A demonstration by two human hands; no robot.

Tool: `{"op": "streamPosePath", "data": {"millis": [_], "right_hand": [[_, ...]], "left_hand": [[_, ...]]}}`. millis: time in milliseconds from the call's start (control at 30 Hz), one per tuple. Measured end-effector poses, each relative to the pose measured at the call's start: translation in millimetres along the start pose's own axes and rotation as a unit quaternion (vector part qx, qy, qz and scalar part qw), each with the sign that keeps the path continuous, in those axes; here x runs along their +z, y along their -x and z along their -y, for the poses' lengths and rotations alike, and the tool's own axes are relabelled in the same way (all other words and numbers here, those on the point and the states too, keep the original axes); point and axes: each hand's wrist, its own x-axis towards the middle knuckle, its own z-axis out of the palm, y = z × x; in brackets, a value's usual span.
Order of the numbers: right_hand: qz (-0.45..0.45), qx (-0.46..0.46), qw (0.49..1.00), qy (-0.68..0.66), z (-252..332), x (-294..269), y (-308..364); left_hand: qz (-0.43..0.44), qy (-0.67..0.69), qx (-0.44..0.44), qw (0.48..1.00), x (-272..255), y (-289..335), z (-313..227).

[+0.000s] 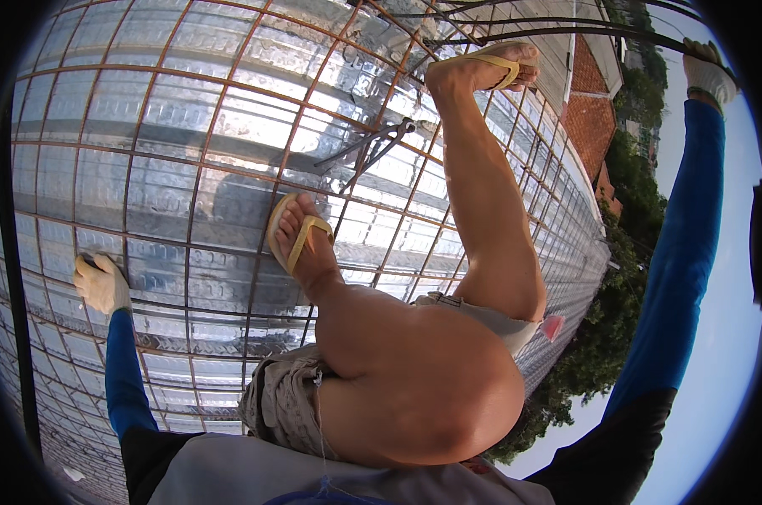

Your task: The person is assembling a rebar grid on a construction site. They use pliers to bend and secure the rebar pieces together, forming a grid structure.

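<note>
My left hand (101,284), in a pale work glove, is closed with its fingers curled at the rusty steel mesh (190,210), over the ribbed metal decking. Far up at the right, my right hand (709,74), also gloved, is wrapped round a long dark bar (604,28). That arm is stretched out, and part of the grip is lost at the picture's rim. A pair of pincers (372,151) lies on the mesh between my feet, handles spread, with neither hand near it.
Shiny corrugated decking (175,114) lies under the mesh. My sandalled left foot (301,236) rests on it; the right foot (490,67) is farther up by dark bars. Beyond the decking's right edge are trees (604,337) and a tiled roof (587,126) below.
</note>
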Motion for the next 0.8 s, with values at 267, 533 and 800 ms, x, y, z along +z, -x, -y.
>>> {"op": "streamPosePath", "data": {"millis": [267,533,800], "right_hand": [[0.035,0.019,0.999,-0.024,23,-3,13],[0.01,-0.025,1.0,-0.007,2,14,62],[0.053,0.019,0.998,-0.031,18,10,82]], "left_hand": [[0.024,0.005,-0.011,1.0,6,4,-11],[0.005,-0.004,-0.007,1.0,6,-3,-1],[0.018,0.022,-0.01,1.0,2,2,-9]]}}
